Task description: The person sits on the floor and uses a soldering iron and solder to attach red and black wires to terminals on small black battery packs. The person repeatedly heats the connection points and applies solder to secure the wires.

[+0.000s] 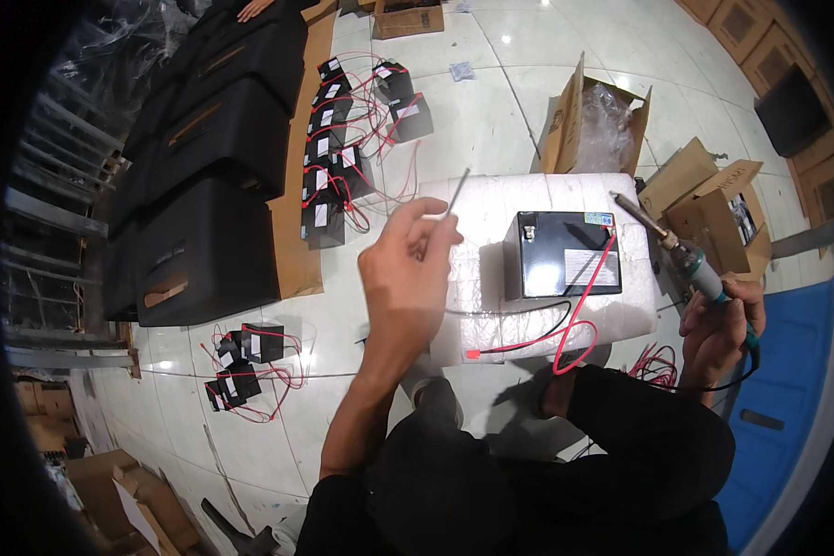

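My left hand point(408, 278) pinches a thin grey strand point(459, 188), seemingly solder wire, raised left of a black battery point(558, 264). The battery rests on a white foam block point(473, 241); a red lead runs from its upper right corner and loops over the foam, beside a black lead ending in a small red connector point(473, 354). My right hand point(713, 334) grips a teal-handled soldering iron point(700, 273), its metal tip pointing up-left, just right of the battery's top corner.
Groups of wired batteries point(324, 148) lie at left beside stacked black cases point(204, 241) on cardboard. Open cartons point(565, 130) stand beyond and right of the foam. A blue board point(788, 389) lies at right. Another person's hand point(255, 9) shows at top left.
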Tool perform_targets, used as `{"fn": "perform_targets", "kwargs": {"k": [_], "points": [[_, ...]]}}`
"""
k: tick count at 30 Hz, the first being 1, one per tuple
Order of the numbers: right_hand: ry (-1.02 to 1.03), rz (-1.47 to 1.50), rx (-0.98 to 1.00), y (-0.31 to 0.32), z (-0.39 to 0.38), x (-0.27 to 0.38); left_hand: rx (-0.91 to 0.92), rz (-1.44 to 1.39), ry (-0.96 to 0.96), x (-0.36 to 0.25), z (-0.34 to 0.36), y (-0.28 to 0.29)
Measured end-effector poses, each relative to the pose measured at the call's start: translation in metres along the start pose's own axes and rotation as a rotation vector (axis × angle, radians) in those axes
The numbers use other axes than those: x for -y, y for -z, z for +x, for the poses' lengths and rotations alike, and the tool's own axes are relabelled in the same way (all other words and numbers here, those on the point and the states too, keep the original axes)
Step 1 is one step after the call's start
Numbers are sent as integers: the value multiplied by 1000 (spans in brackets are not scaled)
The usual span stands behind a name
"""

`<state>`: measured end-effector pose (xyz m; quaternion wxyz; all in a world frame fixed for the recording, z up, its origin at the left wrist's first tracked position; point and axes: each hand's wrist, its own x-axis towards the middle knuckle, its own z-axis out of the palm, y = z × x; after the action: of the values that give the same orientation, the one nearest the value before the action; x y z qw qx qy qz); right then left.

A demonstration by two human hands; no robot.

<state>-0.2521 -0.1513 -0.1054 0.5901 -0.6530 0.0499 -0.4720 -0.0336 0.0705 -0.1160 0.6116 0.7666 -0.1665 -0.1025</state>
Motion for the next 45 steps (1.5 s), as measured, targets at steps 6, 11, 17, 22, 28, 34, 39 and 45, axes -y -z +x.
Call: {"fn": "perform_targets", "kwargs": {"k": [6,11,17,22,28,34,39,45], "points": [[-14,-62,134,-11,11,8,28,-1,-145,-22,-37,10],[-66,-122,239,-18,20,9,26,82,-230,-24,-39,6],[-120,-66,301,-22,25,5,1,124,-302,-24,-41,3],[-79,-107,340,-23,28,4,4,108,-303,-23,-41,3],[-59,-123,378,-24,30,3,12,101,-308,-22,-42,3],[-6,-187,452,-24,33,6,18,87,-319,-24,-42,2],[117,-256,519,-24,38,7,22,84,-329,-23,-42,1],[222,-300,617,-25,48,10,36,121,-302,-23,-42,2]]}}
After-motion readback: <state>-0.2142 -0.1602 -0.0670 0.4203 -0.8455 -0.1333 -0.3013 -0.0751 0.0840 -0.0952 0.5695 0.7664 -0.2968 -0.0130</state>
